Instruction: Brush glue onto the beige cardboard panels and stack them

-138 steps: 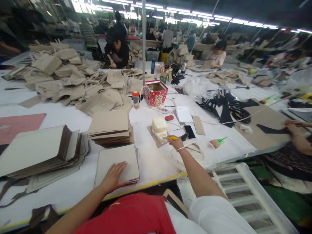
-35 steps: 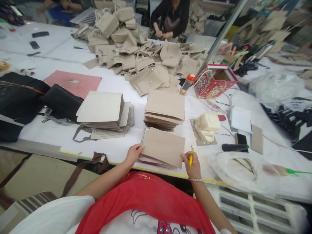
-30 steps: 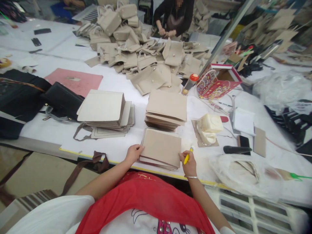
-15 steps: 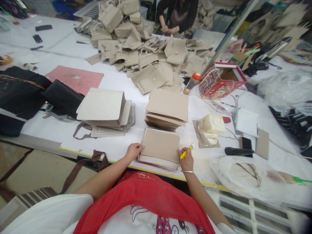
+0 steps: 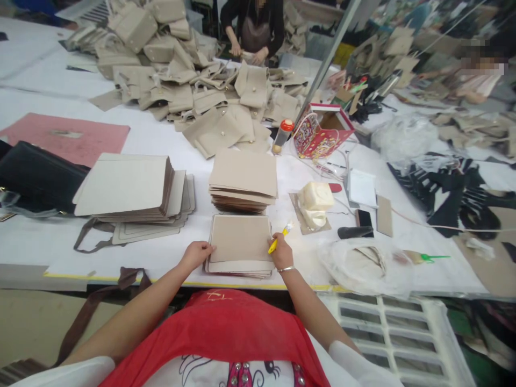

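A small stack of beige panels (image 5: 241,243) lies at the near edge of the white table (image 5: 169,145). My left hand (image 5: 196,253) grips the left edge of the top panel with curled fingers. My right hand (image 5: 281,250) rests at the panel's right edge, closed around a yellow brush (image 5: 279,239) that points up and right. Just beyond lies a taller stack of beige panels (image 5: 244,179). A cream glue block (image 5: 315,202) sits on a card to the right.
A large stack of rounded panels (image 5: 129,191) lies to the left, with a black bag (image 5: 38,177) and a pink mat (image 5: 64,137) beyond. Beige bags (image 5: 189,75) are heaped at the back, where a person (image 5: 250,27) works. A red box (image 5: 320,134), phone (image 5: 365,219) and plastic bag (image 5: 363,263) lie right.
The top panel has been squared onto the near stack between both hands. My right hand with the brush moved up to the panel's right edge. The view shifted right.
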The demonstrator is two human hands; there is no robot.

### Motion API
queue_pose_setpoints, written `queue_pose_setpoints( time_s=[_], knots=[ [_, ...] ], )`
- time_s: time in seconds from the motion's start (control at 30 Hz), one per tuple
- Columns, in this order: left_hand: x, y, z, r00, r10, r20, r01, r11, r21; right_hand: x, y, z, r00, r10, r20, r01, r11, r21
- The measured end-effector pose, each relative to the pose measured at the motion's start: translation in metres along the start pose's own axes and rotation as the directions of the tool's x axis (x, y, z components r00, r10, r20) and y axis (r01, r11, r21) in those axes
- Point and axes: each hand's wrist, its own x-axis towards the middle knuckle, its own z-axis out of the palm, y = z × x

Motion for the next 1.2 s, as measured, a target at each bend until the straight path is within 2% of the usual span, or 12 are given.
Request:
queue_pose_setpoints(
  time_s=[0.27,0.67,0.93,1.2],
  knots=[
    [0.005,-0.001,0.001,1.000,-0.011,0.010,0.011,1.000,0.011,0.002,-0.001,-0.001,1.000,0.014,0.016,-0.014,1.000,-0.007],
    [0.007,0.010,-0.006,0.993,-0.118,0.005,0.117,0.992,0.041,0.006,0.002,0.005,1.000,0.013,-0.002,-0.014,1.000,-0.021],
    [0.009,0.011,-0.009,0.994,-0.114,0.006,0.113,0.990,0.079,0.007,-0.004,0.002,0.999,0.036,0.016,-0.035,0.997,-0.068],
    [0.010,0.017,-0.012,0.995,-0.102,0.025,0.095,0.977,0.189,0.006,-0.013,-0.005,0.997,0.050,0.065,-0.040,0.989,-0.143]
  ],
)
